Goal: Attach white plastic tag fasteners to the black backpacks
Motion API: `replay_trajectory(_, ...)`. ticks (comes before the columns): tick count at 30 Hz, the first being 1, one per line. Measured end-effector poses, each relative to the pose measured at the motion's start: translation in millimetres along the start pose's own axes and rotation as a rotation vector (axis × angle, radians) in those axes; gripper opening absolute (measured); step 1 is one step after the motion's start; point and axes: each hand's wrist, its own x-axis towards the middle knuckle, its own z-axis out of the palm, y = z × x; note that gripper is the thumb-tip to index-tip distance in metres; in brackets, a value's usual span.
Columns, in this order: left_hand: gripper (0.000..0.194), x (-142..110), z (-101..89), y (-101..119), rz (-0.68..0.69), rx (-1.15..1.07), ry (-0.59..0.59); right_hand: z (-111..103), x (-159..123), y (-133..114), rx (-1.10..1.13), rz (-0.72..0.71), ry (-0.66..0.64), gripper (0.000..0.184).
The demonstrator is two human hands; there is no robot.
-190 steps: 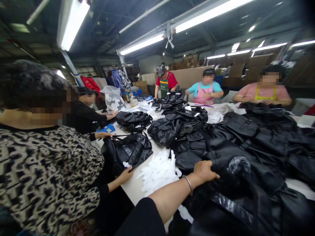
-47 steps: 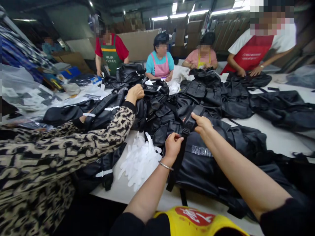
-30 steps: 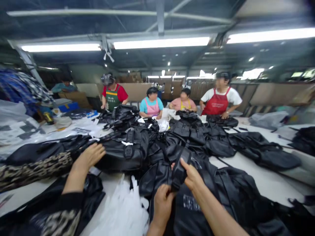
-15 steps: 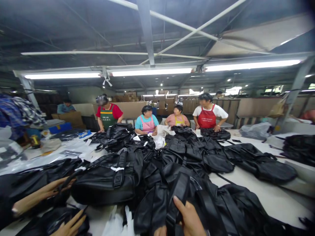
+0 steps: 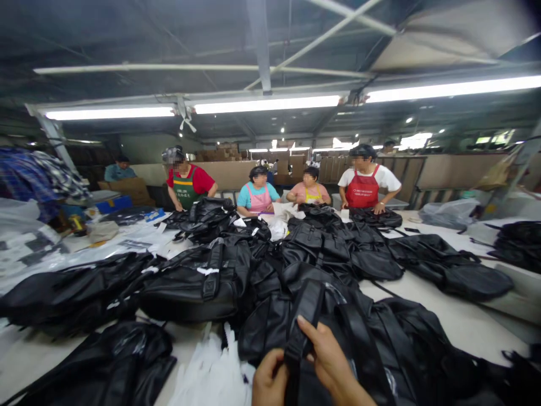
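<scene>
While both hands work at the 6 o'clock edge of the view, these details show:
Left hand [image 5: 270, 380]: fingers curled shut around the lower run of a black strap [image 5: 302, 321].
Right hand [image 5: 327, 363]: thumb and fingers pinched closed on the same strap, just above the left hand.
Strap: runs up toward 12 o'clock from the hands and belongs to a black backpack [image 5: 380, 349] lying on the white table [image 5: 460, 327].
White plastic pieces [image 5: 211, 372]: heaped just at 9 o'clock of the left hand.
Other black bags [image 5: 198, 282]: piled across the table from 9 to 12 o'clock.
Co-workers: four people in aprons [image 5: 362, 190] at the far end, 12 o'clock.
</scene>
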Motion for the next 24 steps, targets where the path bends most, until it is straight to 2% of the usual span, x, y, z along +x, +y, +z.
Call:
replay_trajectory(3,0.014,-7.4,-1.3,29.7,0.032,0.120,-0.053,-5.4,-4.1,-4.7,-0.035,0.026,0.046,0.047)
replay_trajectory(4,0.014,-6.7,-0.5,35.8,0.018,0.097,-0.114,-7.4,-3.8,-5.2,-0.019,0.026,0.057,0.046)
replay_trajectory(7,0.011,-0.9,3.8,40.8,-0.011,-0.039,-0.126,-12.4,-1.0,-3.9,-0.006,0.048,0.089,0.041)
replay_trajectory(13,0.022,4.1,7.3,37.4,-0.020,-0.150,-0.095,-15.2,-1.9,-8.3,0.074,0.097,0.143,0.034)
replay_trajectory(16,0.023,10.2,5.2,33.1,-0.007,-0.081,-0.188,-14.0,0.0,-18.1,0.140,0.086,0.120,0.027)
replay_trajectory(20,0.021,17.0,2.1,17.4,0.113,0.112,-0.307,-9.6,4.4,-34.0,0.199,0.040,0.117,0.016)
replay_trajectory(22,0.026,15.9,1.3,6.6,0.021,0.025,-0.417,-8.7,8.4,-39.1,0.241,0.019,0.146,0.011)
replay_trajectory(24,0.035,12.0,1.0,-3.6,-0.160,-0.149,-0.542,-10.5,14.0,-41.2,0.285,-0.014,0.192,0.009)
